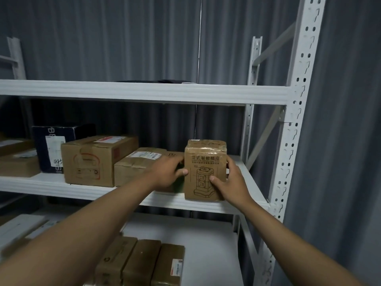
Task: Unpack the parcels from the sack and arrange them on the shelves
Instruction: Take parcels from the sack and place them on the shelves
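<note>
Your hands grip one upright box point(205, 169) between them: your left hand point(168, 172) curls round its left edge with the thumb pressed on the front face, and your right hand point(232, 182) wraps its right edge, thumb also on the front. The box stands on the middle shelf point(243, 195) near its front lip and toward the right end, its printed face with a drawn tower socket turned to you. Just left of it, partly behind your left hand, lies a low parcel point(134, 166) with a white label on top. Left of that sits a bigger carton point(92, 159), touching or nearly touching the low one. Farther left and a little farther back stands a dark box point(51, 145) with a white label, and at the far left edge lie more brown parcels point(18, 162). On the lower shelf point(206, 244), near you, three brown packs point(142, 263) stand side by side in a tight row. The top shelf point(144, 91) carries something dark and flat, too hidden to name. A white slotted post point(296, 104) holds the shelves on the right, with grey curtain point(123, 38) behind.
</note>
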